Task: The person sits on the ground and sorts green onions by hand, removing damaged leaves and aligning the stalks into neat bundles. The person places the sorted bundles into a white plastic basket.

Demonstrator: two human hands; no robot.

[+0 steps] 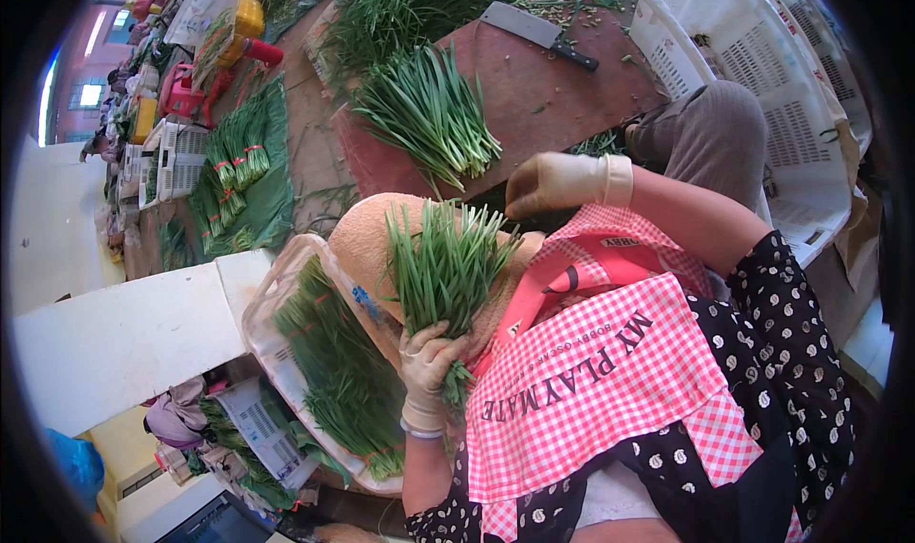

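My left hand [429,361], in a pale rubber glove, is closed around a thick bunch of green garlic chives [447,271]. Their pale stem ends point away from me over a tan towel [361,239] that covers my left knee. My gloved right hand [561,186] hovers with curled fingers just beyond the stem ends; its fingertips are partly hidden, so I cannot see whether anything is in them. Ahead, a loose pile of chives [436,114] lies on a reddish-brown board [500,93]. A cleaver [536,32] with a black handle rests farther back on it.
Left of my knee stands a white basket [257,314] of tied chive bundles [336,371]. Large white plastic crates [758,64] stand at right. More chives [407,7] are heaped behind the board. Red-banded bundles [236,157] lie on green sheeting [275,150].
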